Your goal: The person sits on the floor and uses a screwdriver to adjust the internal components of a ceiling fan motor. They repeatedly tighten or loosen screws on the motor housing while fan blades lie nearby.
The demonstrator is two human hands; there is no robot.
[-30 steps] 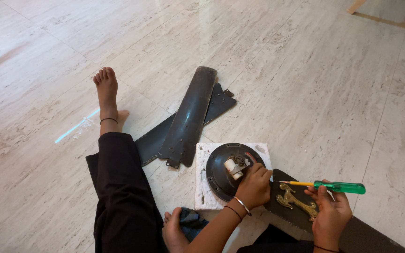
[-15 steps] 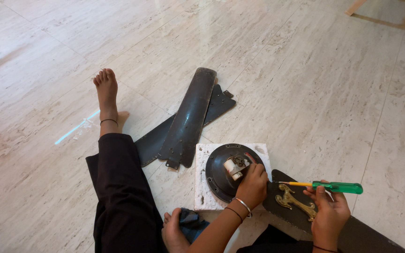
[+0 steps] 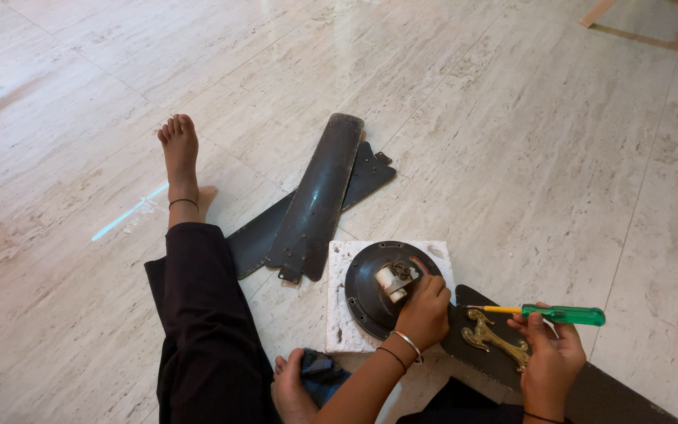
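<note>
A dark round fan motor [image 3: 374,289] lies on a white foam block [image 3: 339,314] on the floor. My left hand [image 3: 425,312] rests on the motor's right side, with its fingers curled on the small parts at the hub [image 3: 395,279]. Just right of it, my right hand [image 3: 551,361] holds a green-handled screwdriver [image 3: 563,315] level, tip pointing left. Below the tip is a dark fan blade [image 3: 464,334] with a gold bracket [image 3: 496,339].
Two more dark fan blades [image 3: 319,200] lie crossed on the marble floor beyond the motor. My left leg in black trousers [image 3: 205,330] stretches out to the left, bare foot [image 3: 180,161] forward. My other foot [image 3: 292,389] is tucked by a dark blue cloth [image 3: 323,369].
</note>
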